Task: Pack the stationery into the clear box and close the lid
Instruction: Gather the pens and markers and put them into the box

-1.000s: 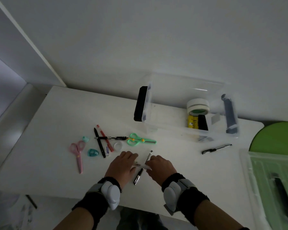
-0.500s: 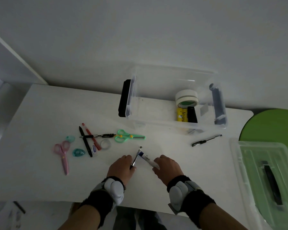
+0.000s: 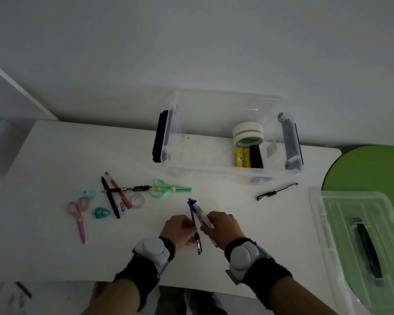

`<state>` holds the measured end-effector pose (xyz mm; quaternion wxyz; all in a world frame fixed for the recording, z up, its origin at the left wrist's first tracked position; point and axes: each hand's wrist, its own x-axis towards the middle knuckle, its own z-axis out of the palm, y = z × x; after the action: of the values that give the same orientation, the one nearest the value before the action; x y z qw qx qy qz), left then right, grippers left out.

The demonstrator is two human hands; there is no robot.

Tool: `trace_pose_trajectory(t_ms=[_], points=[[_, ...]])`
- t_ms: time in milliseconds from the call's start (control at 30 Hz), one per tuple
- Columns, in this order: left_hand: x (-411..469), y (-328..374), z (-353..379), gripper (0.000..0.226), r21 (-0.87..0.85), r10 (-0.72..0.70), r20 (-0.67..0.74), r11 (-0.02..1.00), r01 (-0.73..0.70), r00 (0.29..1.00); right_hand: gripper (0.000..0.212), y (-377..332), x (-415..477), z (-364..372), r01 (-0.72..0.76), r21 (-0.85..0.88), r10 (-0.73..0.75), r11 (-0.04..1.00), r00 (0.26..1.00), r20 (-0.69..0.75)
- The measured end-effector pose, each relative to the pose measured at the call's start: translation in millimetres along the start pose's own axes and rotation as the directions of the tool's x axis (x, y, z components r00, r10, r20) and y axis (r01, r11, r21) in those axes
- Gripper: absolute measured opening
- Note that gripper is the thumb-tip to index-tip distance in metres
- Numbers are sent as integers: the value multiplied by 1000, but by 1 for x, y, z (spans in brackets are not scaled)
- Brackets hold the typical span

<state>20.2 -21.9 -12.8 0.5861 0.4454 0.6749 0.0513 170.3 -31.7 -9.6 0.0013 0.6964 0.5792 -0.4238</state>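
The clear box (image 3: 228,173) stands open at the back of the white table, holding rolls of masking tape (image 3: 248,133), a yellow item and a black item. My left hand (image 3: 180,229) grips a dark pen (image 3: 195,233) just above the table near its front edge. My right hand (image 3: 222,226) holds a white marker with a blue cap (image 3: 197,209) beside it; the two tips nearly meet. Loose on the table lie green scissors (image 3: 168,189), pink scissors (image 3: 79,212), crossed pens (image 3: 116,192) and a black pen (image 3: 276,191).
The clear lid with a black handle (image 3: 359,242) lies at the right on a green round surface (image 3: 371,169). A small tape ring (image 3: 138,199), teal correction tape (image 3: 100,213) and a teal cap (image 3: 89,193) sit at the left. A wall rises behind the table.
Both hands lifted the pen and the marker off the table and turned them so their tips point away, close together. The camera view shifted slightly.
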Motion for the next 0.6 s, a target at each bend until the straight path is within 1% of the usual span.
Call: trace_pose_trajectory(t_ms=[100,200,333,433,600], points=[[0,10,8,7,-120,-31,62,992,39,998,27,2,-3,-6,-10,32,10,999,1000,8],[0,21,18,17,-206,-19,116,978,43,993,30,11,-7,-10,-34,74,34,997,999,6],[2,30,33,20,-216,1,144,976,31,990,26,27,-12,-16,-54,79,52,995,998,20],[4,36,48,18,-213,14,172,977,23,985,20,43,-15,-22,-72,99,73,993,997,-3],[7,47,71,18,-175,18,203,984,18,979,19,66,-20,-30,-104,113,111,988,992,-52]])
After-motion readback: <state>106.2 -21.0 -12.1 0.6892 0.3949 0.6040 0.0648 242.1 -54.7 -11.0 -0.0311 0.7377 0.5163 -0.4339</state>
